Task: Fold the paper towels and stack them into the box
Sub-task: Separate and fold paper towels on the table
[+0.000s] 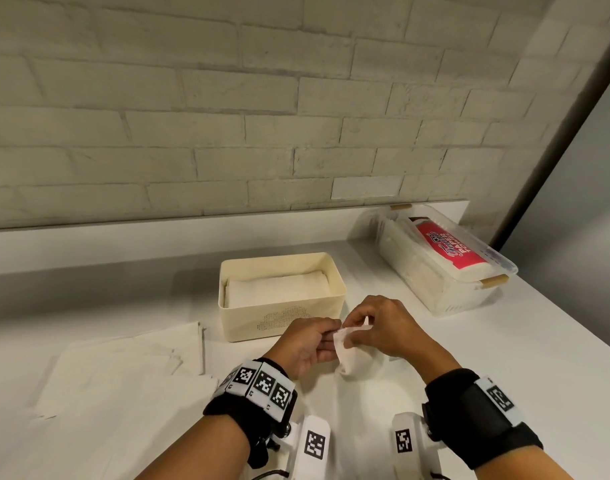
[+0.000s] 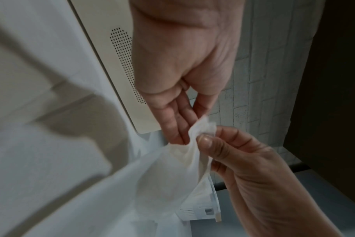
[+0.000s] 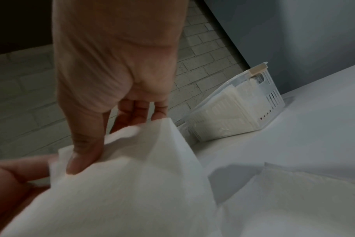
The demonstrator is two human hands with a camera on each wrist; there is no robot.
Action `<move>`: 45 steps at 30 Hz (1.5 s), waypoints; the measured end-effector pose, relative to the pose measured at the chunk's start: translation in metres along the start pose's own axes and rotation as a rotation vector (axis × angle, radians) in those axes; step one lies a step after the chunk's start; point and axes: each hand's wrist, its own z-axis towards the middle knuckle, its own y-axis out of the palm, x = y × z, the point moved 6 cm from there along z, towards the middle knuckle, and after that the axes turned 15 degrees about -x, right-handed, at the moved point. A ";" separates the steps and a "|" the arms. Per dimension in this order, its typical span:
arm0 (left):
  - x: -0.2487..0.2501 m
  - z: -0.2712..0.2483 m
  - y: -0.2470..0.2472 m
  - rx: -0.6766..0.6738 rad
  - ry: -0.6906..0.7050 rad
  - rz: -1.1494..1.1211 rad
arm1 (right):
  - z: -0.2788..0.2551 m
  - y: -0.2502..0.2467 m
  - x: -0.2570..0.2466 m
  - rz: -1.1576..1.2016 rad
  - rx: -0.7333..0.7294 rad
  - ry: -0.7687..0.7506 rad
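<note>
Both hands meet just in front of the cream box. Between them they pinch the top corner of one white paper towel. My left hand holds that corner from the left, and my right hand pinches it with thumb and forefinger. In the left wrist view the towel hangs down from the pinch, with the right thumb on its crumpled tip. In the right wrist view the towel drapes under the right thumb. Folded towels lie flat inside the box.
A loose pile of unfolded paper towels lies on the white table at the left. A clear basket holding a red-labelled towel pack stands at the back right. A brick wall runs behind the table.
</note>
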 end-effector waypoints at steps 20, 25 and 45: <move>0.064 -0.009 0.037 -0.110 0.228 0.410 | -0.021 -0.054 -0.016 0.218 0.006 -0.125; 0.081 -0.017 0.043 -0.152 0.300 0.442 | -0.026 -0.071 -0.024 0.342 0.033 -0.189; 0.045 -0.020 0.028 -0.107 0.356 0.611 | -0.033 -0.100 -0.036 0.484 0.307 -0.216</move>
